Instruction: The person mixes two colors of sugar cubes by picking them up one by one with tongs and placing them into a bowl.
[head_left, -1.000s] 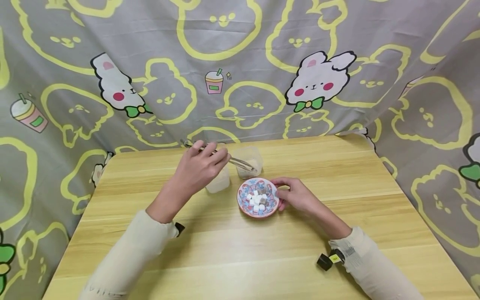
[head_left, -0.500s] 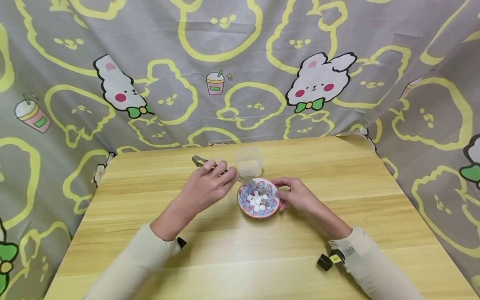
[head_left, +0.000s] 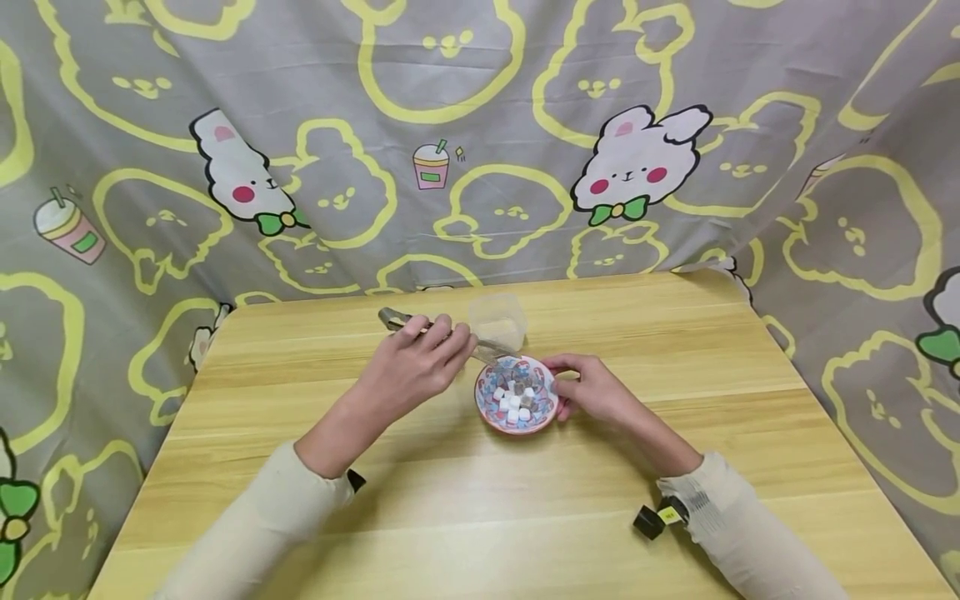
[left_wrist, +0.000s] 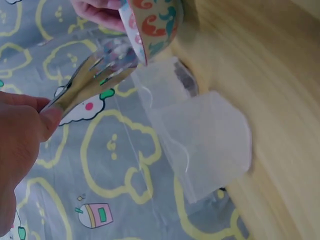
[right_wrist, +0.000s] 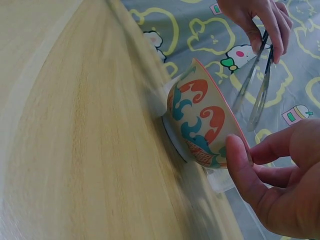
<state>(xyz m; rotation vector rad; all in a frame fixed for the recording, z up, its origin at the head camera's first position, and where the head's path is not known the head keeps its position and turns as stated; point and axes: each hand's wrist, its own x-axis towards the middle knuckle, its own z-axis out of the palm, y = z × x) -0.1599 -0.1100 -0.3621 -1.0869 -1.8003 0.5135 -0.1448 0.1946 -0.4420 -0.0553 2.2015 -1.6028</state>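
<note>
My left hand holds a pair of metal tongs, whose toothed ends point down over the far left side of a patterned bowl. In the right wrist view the tongs' arms are spread apart, with nothing visible between them. White cubes and a few grey-brown cubes lie together in the bowl, which stands on the table. My right hand pinches the bowl's right rim, thumb on the outer wall.
Behind the bowl stands a translucent plastic container. The left wrist view shows a second clear container beside it; my left hand hides that one from the head view. A patterned curtain hangs along the wooden table's back edge.
My left hand has brought the tongs from over the container toward me to the bowl, and their arms have spread. The right hand and the bowl have stayed put.
</note>
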